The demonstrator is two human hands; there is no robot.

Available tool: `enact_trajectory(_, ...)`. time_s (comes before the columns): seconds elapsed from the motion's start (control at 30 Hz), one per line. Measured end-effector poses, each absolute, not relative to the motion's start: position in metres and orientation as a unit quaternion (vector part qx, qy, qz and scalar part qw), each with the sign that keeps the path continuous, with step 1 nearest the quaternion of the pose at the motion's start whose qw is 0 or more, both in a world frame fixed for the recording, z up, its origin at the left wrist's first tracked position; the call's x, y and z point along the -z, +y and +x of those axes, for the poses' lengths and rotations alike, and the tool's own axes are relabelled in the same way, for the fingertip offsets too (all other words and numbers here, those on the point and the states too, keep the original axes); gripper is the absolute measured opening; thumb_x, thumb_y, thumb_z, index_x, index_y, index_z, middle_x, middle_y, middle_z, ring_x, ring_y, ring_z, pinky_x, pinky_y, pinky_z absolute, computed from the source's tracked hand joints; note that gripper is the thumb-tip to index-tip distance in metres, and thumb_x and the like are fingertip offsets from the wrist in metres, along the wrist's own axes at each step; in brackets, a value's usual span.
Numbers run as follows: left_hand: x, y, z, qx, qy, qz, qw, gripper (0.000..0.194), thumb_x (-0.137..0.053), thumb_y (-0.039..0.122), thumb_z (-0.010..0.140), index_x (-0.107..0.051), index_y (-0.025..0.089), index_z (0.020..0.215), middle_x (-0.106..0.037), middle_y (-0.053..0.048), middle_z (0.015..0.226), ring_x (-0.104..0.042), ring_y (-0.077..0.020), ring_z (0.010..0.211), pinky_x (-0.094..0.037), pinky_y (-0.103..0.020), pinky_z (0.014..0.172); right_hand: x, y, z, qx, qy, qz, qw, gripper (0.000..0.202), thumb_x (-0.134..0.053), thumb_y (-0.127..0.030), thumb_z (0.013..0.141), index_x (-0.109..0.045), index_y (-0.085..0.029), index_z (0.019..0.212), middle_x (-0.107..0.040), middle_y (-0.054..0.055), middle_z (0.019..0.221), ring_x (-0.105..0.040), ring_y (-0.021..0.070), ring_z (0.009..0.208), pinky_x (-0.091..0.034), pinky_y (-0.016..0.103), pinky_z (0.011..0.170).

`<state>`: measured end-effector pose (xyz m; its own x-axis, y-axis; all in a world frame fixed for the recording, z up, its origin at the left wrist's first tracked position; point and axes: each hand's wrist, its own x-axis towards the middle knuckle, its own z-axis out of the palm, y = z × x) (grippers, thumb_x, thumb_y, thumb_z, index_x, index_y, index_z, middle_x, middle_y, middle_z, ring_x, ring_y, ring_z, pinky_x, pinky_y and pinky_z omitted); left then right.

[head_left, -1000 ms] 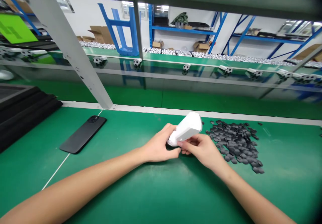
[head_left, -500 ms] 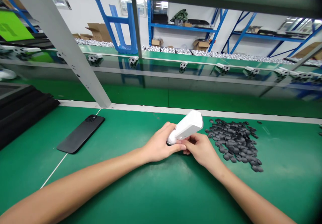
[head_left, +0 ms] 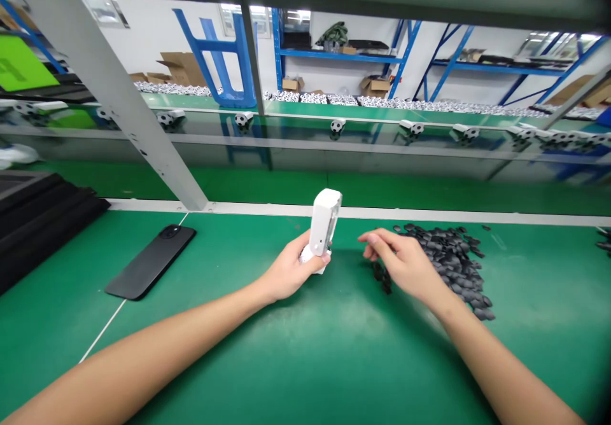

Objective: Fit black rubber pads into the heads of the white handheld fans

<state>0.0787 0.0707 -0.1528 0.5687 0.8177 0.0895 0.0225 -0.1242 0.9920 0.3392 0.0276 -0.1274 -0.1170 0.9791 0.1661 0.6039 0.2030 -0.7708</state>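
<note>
My left hand (head_left: 293, 269) is closed round the rounded lower end of a white plastic part (head_left: 324, 221). The part stands nearly upright, its long angular body pointing up and a narrow side with a slot facing right. My right hand (head_left: 403, 259) is apart from it, at the left edge of a pile of small flat black pieces (head_left: 456, 263). Its fingers are curled, thumb near the index finger. A few black pieces (head_left: 382, 277) show right under its palm. Whether the hand holds them or they lie on the table, I cannot tell.
A black phone (head_left: 153, 259) lies at the left of the green table (head_left: 305, 368), near dark stacked sheets (head_left: 42, 218). A grey post (head_left: 128, 107) rises at the table's far edge. Beyond runs a conveyor with white football-ended parts (head_left: 337, 126); a blue stool (head_left: 236, 62) sits upside down behind.
My right hand has come away from the white part and moved right towards the black pile. My left hand has turned the part more upright and shifted slightly left.
</note>
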Motion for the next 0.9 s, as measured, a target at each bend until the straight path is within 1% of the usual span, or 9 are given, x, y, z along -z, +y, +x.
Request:
enact_trajectory(0.13,0.158,0.076,0.081,-0.327,0.362,0.635,0.599,0.042,-0.064,0.052,0.094,-0.059,0.019,0.119,-0.065,-0.006,0.099,-0.054,-0.0132,0.069,-0.043,-0.024,0.056,0.126,0.038,0.373,-0.189,-0.674,-0.645,0.306,0.041,-0.045,-0.052,0.107,-0.074,-0.024,0.101,-0.075,0.003,0.085,-0.061,0.0195,0.062,-0.045,0.032,0.06)
enact_trajectory(0.2,0.163,0.078,0.081,-0.332,0.365,0.621,0.609,0.044,-0.062,0.051,0.094,-0.055,0.02,0.125,-0.063,-0.005,0.1,-0.053,-0.0122,0.066,-0.041,-0.022,0.051,0.124,0.041,0.386,-0.178,-0.684,-0.655,0.268,0.038,-0.048,-0.051,0.105,-0.075,-0.025,0.101,-0.077,0.003,0.088,-0.064,0.0208,0.066,-0.046,0.032,0.062)
enact_trajectory(0.27,0.167,0.083,0.078,-0.352,0.346,0.624,0.606,0.047,-0.059,0.044,0.093,-0.047,0.023,0.133,-0.061,-0.004,0.102,-0.051,-0.011,0.064,-0.042,-0.022,0.051,0.122,0.041,0.395,-0.183,-0.704,-0.647,0.229,0.034,-0.052,-0.05,0.103,-0.077,-0.026,0.101,-0.078,0.003,0.092,-0.069,0.0236,0.076,-0.05,0.033,0.068)
enact_trajectory(0.37,0.168,0.103,0.068,-0.359,0.369,0.697,0.499,0.051,-0.058,0.037,0.091,-0.042,0.023,0.137,-0.063,-0.004,0.107,-0.057,-0.0131,0.07,-0.048,-0.025,0.062,0.119,0.038,0.404,-0.177,-0.724,-0.642,0.177,0.034,-0.052,-0.048,0.102,-0.078,-0.027,0.105,-0.079,0.004,0.096,-0.072,0.0257,0.08,-0.053,0.034,0.07)
enact_trajectory(0.47,0.162,0.145,0.056,-0.325,0.487,0.767,0.263,0.051,-0.064,0.047,0.089,-0.051,0.021,0.13,-0.066,-0.007,0.115,-0.066,-0.0221,0.095,-0.054,-0.033,0.083,0.118,0.035,0.409,-0.128,-0.726,-0.657,0.157,0.035,-0.047,-0.044,0.105,-0.078,-0.028,0.111,-0.079,0.005,0.108,-0.073,0.0277,0.09,-0.054,0.035,0.073)
enact_trajectory(0.53,0.157,0.179,0.051,-0.319,0.538,0.758,0.183,0.053,-0.068,0.05,0.086,-0.055,0.021,0.128,-0.064,-0.01,0.122,-0.063,-0.0284,0.11,-0.051,-0.039,0.095,0.117,0.034,0.412,-0.092,-0.732,-0.659,0.148,0.035,-0.046,-0.04,0.106,-0.077,-0.027,0.116,-0.077,0.006,0.117,-0.072,0.0292,0.1,-0.055,0.037,0.081)
enact_trajectory(0.63,0.153,0.223,0.051,-0.3,0.596,0.733,0.131,0.052,-0.065,0.055,0.086,-0.062,0.017,0.122,-0.064,-0.016,0.119,-0.061,-0.0363,0.114,-0.047,-0.048,0.098,0.117,0.033,0.415,-0.071,-0.754,-0.643,0.113,0.035,-0.046,-0.033,0.106,-0.078,-0.026,0.117,-0.076,0.007,0.115,-0.071,0.0288,0.102,-0.054,0.038,0.085)
enact_trajectory(0.77,0.156,0.245,0.058,-0.27,0.642,0.711,0.089,0.058,-0.054,0.066,0.09,-0.07,0.014,0.109,-0.066,-0.022,0.108,-0.059,-0.0457,0.111,-0.043,-0.06,0.097,0.122,0.033,0.419,-0.064,-0.787,-0.609,0.067,0.033,-0.051,-0.029,0.104,-0.079,-0.028,0.121,-0.074,0.008,0.104,-0.071,0.027,0.092,-0.055,0.035,0.076)
enact_trajectory(0.9,0.159,0.232,0.063,-0.29,0.629,0.721,0.034,0.059,-0.054,0.057,0.092,-0.06,0.018,0.136,-0.055,-0.023,0.134,-0.049,-0.0463,0.128,-0.035,-0.061,0.106,0.128,0.032,0.418,-0.067,-0.803,-0.588,0.068,0.03,-0.055,-0.026,0.102,-0.081,-0.024,0.119,-0.073,0.011,0.106,-0.071,0.0291,0.099,-0.056,0.036,0.082)
